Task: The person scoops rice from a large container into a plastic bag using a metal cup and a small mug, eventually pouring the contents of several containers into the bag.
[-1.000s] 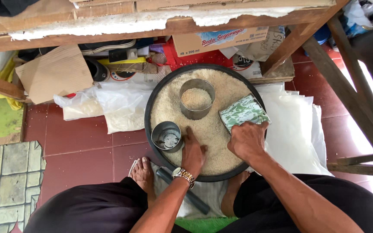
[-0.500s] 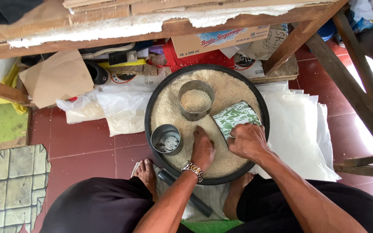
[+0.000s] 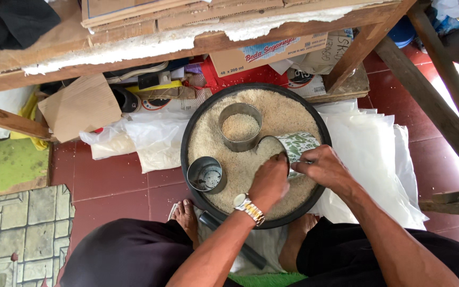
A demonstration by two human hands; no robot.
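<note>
basin: a round dark basin (image 3: 187, 139) sits on the red tiled floor between the person's knees, filled nearly to the rim with pale rice (image 3: 282, 114).
right hand: the right hand (image 3: 322, 167) is closed around the patterned cup (image 3: 296, 146), a green and white one, gripping its side from the near right.
patterned cup: it lies tipped on its side in the right half of the basin, mouth turned left into the rice, directly under and left of the right hand.
left hand: the left hand (image 3: 269, 180), a metal watch (image 3: 249, 208) on its wrist, is cupped palm down at the cup's mouth, touching the rice; whether the fingers close on anything i cannot tell.
progress: judging by this, the cup is part way through taking rice, its mouth packed with grain but not yet lifted out or stood upright.
metal ring tin: a steel tin (image 3: 240, 126) stands upright far left of the cup, already holding rice, just beside the cup's mouth.
small tin: a smaller tin (image 3: 206, 174) stands at the near left rim, almost no rice in it, apart from both hands.
surroundings: clear plastic bags (image 3: 367, 143) lie right of the basin, more bags (image 3: 144, 138) left, a wooden table (image 3: 134, 48) beyond.
</note>
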